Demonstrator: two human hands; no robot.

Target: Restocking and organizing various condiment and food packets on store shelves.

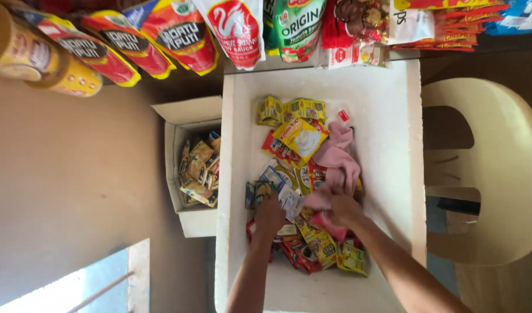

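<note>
A white foam box [393,150] holds a heap of small sachets [295,139] in yellow, red and green. A pink cloth [338,159] lies on the heap's right side. My left hand [269,217] reaches down into the sachets near the box's middle, fingers closed around a few small packets. My right hand [342,208] grips the lower end of the pink cloth beside it. Both forearms come in from the bottom edge.
A smaller open cardboard box [182,124] with more sachets stands left of the foam box. Hanging refill pouches [179,32] and snack packs line the top. A cream plastic chair [492,174] stands at the right. Brown floor spreads at the left.
</note>
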